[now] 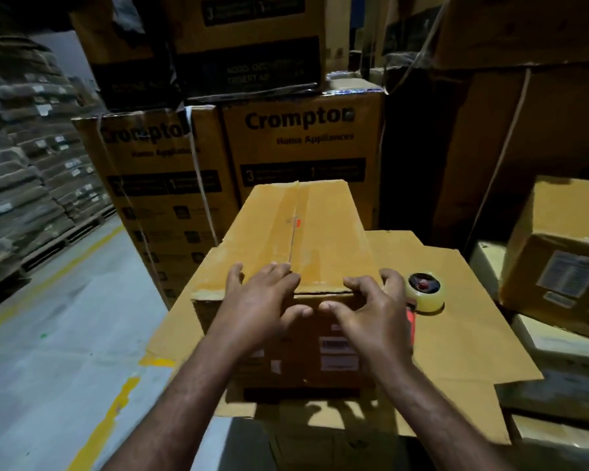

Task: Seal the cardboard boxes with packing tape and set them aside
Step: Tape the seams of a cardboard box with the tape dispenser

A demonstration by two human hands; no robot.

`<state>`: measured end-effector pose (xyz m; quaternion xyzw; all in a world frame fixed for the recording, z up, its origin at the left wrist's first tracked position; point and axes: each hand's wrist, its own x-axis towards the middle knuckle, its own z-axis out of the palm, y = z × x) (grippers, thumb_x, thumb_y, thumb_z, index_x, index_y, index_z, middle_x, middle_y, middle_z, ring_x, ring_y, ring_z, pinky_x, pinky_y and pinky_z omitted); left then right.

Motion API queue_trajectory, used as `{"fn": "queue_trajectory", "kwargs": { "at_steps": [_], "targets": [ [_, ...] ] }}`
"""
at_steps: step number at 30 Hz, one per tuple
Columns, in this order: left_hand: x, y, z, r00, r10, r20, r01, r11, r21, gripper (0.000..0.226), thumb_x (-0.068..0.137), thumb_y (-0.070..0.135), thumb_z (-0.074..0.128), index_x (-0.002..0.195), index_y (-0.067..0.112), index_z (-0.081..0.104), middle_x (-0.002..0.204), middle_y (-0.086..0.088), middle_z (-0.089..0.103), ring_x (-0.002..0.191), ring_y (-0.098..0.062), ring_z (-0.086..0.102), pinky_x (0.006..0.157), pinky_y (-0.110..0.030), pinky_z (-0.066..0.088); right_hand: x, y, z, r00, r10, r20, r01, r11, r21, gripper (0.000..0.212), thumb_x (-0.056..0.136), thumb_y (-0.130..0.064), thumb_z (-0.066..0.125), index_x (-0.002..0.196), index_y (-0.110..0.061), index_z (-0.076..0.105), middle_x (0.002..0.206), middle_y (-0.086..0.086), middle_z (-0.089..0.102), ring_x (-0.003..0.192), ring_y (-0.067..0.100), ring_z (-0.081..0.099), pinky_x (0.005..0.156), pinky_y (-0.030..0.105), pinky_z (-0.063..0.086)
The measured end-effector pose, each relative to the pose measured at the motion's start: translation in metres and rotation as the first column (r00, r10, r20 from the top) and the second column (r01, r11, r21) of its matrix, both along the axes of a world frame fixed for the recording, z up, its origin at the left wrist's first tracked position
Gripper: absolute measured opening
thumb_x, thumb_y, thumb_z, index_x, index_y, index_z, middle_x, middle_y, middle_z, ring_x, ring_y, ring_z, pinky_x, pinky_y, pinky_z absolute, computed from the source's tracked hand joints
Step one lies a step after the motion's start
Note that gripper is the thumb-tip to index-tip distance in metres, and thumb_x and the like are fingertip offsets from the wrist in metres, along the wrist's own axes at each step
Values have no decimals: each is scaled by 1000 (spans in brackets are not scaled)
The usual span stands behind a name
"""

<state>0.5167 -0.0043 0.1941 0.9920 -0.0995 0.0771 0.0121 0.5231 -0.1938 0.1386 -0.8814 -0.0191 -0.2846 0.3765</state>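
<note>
At the left of a dim warehouse aisle, sacks (24, 158) lie stacked on wooden pallets beside a grey floor (48, 334) marked with worn yellow lines. Next to them rise printed cartons (157, 171) lettered "Crompton Home Appliances", bound with thin straps, and more cartons sit piled above them.

At centre, the cardboard box (320, 232) rests on a flattened cardboard sheet (456, 334), its long side running away from the camera. Its top flaps are closed, and a glossy strip of clear tape (288, 212) runs down the middle seam, with a small red mark on it.

A person leans over the near end of the box with both bare forearms stretched forward. The left hand (259, 300) lies spread and flat on the top, with its fingers over the seam and its thumb down on the front face. The right hand (368, 314) hooks bent fingers over the top edge at the near right corner, and its thumb presses the front face just above a printed label.

Just beside that hand, a tape roll (425, 294) with a dark core lies on the sheet, close to the box, with something red showing under it. At far right, a labelled carton (558, 260) sits tilted on other stacked boxes.
</note>
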Motion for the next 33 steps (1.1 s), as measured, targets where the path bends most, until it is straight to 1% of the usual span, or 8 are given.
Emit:
{"fn": "queue_trajectory", "kwargs": {
  "at_steps": [9,14,21,23,26,28,31,33],
  "targets": [
    [31,-2,-26,987,-105,-124,117,989,93,69,103,61,25,159,22,15,170,-1,8,156,-20,2,120,-66,9,16,5,-12,972,28,-232,-47,996,-78,57,73,-56,77,123,-32,62,148,7,25,136,25,35,101,35,45],
    [45,-13,-22,963,-113,-246,127,991,40,93,89,82,29,160,24,10,170,-1,2,156,-24,-2,118,-68,-1,24,-23,-2,979,138,-151,-93,957,275,29,85,-42,71,108,-23,72,115,-14,56,102,-4,57,80,15,49],
    [67,-95,-10,878,-387,-281,368,922,-122,81,96,66,44,160,27,13,170,-1,0,156,-22,-4,119,-69,-2,34,-61,-5,943,252,-218,-111,855,506,24,92,-28,67,115,-23,69,102,-2,70,95,10,67,72,26,57],
    [73,-102,-13,877,-393,-276,379,919,-105,86,95,69,43,161,27,8,170,1,-4,156,-19,-7,119,-67,-4,44,-77,-16,952,185,-242,4,787,617,17,95,-24,64,109,-17,70,96,5,72,88,21,70,68,34,59],
    [77,-95,-21,896,-363,-254,358,931,-68,89,93,76,36,161,29,3,170,6,-8,155,-14,-10,122,-62,-4,68,-104,-50,891,-100,-443,317,835,450,13,91,-30,63,84,-22,70,87,0,71,81,22,67,74,44,59],
    [79,-90,-22,903,-346,-255,340,938,-68,89,92,78,34,161,32,1,169,10,-10,155,-11,-11,123,-58,-6,77,-112,-71,784,-191,-591,444,837,320,20,91,-28,62,74,-19,66,81,3,69,69,19,62,62,31,54],
    [83,-90,-22,905,-330,-267,318,944,-89,90,90,79,36,161,35,1,168,13,-11,154,-8,-12,124,-55,-8,88,-112,-100,669,-156,-727,490,828,273,16,91,-22,60,82,-9,62,80,8,65,58,15,53,41,19,39],
    [84,-92,-22,904,-327,-276,311,945,-101,91,90,79,37,161,35,1,168,13,-11,154,-8,-12,123,-55,-8,96,-107,-113,641,-110,-759,483,827,289,22,90,-28,63,92,-6,63,84,10,67,59,19,60,39,21,43]
  ]
}}
